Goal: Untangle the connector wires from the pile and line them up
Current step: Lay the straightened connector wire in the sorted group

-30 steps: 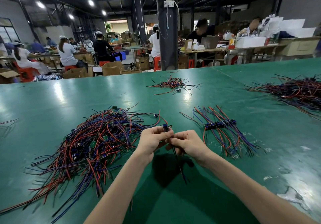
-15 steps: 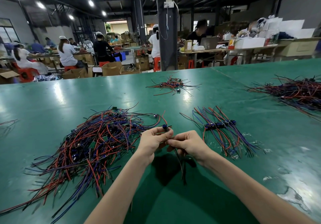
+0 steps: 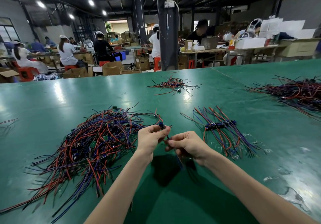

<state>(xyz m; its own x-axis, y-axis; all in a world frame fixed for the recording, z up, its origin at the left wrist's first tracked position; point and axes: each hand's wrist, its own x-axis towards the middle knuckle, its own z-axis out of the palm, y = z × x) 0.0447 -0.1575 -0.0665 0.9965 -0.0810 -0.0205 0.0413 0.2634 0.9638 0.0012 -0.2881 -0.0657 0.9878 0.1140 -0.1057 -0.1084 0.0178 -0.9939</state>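
A big tangled pile of red, blue and black connector wires (image 3: 90, 142) lies on the green table (image 3: 52, 102) to my left. My left hand (image 3: 149, 139) pinches one wire at its small blue connector (image 3: 161, 125), held up just right of the pile. My right hand (image 3: 188, 144) grips the same wire's strands lower down; their ends hang below my fingers toward the table. A row of several wires lined up side by side (image 3: 220, 128), blue connectors in a line, lies to the right of my hands.
A small wire bundle (image 3: 172, 84) lies farther back at the centre, and a large pile (image 3: 298, 93) at the far right. A few wire ends (image 3: 7, 122) show at the left edge. Beyond the table stand a pillar (image 3: 167, 32) and seated workers.
My right hand has slid down and to the right along the wire, drawing its strands straighter. My left hand keeps the connector in nearly the same spot.
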